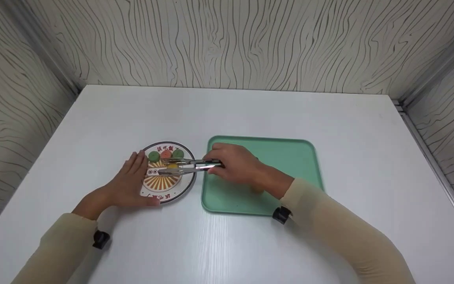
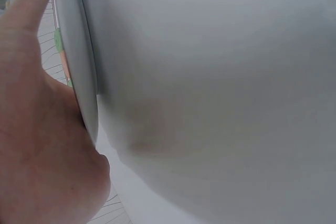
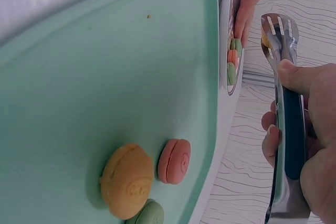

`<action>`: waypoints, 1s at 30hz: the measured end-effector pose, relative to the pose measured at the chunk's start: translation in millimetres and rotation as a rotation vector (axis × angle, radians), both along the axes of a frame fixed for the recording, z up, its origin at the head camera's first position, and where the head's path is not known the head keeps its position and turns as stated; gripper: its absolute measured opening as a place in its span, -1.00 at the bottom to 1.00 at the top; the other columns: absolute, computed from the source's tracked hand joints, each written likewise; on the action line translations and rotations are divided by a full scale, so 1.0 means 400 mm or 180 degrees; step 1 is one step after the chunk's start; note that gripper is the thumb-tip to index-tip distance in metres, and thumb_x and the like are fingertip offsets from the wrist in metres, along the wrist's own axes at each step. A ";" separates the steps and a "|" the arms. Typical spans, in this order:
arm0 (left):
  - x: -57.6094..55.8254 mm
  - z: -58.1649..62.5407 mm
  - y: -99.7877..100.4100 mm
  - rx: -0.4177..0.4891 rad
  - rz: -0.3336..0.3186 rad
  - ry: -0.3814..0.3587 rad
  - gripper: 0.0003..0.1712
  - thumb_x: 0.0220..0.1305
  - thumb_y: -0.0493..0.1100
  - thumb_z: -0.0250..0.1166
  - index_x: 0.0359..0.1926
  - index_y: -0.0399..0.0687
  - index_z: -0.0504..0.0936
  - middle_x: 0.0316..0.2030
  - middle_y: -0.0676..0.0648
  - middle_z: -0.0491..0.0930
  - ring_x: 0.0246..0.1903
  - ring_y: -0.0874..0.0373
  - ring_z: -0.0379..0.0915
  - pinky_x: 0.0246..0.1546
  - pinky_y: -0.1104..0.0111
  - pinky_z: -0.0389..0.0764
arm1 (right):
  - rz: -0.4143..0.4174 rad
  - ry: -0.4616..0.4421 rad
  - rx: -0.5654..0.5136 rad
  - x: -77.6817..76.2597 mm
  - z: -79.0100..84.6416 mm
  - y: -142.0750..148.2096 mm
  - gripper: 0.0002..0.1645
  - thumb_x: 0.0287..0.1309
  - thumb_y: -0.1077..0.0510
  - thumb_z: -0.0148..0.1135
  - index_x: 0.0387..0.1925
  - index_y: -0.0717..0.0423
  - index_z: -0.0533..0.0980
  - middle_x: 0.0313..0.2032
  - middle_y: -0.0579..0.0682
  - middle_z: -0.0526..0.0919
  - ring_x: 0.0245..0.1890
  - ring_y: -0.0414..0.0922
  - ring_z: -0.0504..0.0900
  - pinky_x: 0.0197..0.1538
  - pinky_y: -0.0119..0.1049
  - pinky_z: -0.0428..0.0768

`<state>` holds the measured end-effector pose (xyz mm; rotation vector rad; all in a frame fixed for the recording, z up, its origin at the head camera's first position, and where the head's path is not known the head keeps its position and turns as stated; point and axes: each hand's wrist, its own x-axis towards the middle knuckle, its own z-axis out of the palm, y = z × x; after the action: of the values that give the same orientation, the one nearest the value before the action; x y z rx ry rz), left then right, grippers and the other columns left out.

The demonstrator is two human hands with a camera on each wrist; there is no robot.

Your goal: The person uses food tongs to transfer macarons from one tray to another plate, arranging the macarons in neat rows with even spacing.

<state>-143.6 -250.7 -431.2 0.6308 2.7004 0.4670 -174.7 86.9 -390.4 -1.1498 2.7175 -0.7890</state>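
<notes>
My right hand (image 1: 235,163) grips metal tongs (image 1: 203,165) with dark handle panels. Between the tong tips is a yellow macaron (image 3: 265,39), held over the round patterned plate (image 1: 185,187). On the far part of that plate sit a green macaron (image 1: 154,156), a red-orange macaron (image 1: 166,154) and another green macaron (image 1: 178,153) in a row. My left hand (image 1: 128,185) rests against the plate's left edge, fingers straight and thumb spread to the near rim. In the left wrist view, that hand lies along the plate's side (image 2: 84,66).
Right of the plate lies a mint-green tray (image 1: 286,154), partly under my right forearm. It holds an orange macaron (image 3: 127,181), a pink-red macaron (image 3: 174,161) and a green macaron (image 3: 149,213). A small crumb (image 3: 148,17) lies there too. Patterned walls enclose the white table (image 1: 219,244).
</notes>
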 end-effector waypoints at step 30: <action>0.000 -0.003 0.000 0.0050 0.0058 -0.0051 0.56 0.01 0.50 0.39 0.54 -0.53 -0.21 0.57 -0.44 -0.39 0.54 -0.38 -0.58 0.49 -0.21 -0.25 | 0.0126 0.0081 0.0308 -0.008 -0.008 -0.092 -0.74 0.30 0.10 0.39 -0.02 0.05 0.72 -0.20 -0.06 0.66 -0.30 -0.19 0.53 -0.18 -0.25 0.57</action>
<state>-143.5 -250.7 -432.4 0.6046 2.6922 0.4961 -177.8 50.1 -393.6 -1.1969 2.7108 -0.6344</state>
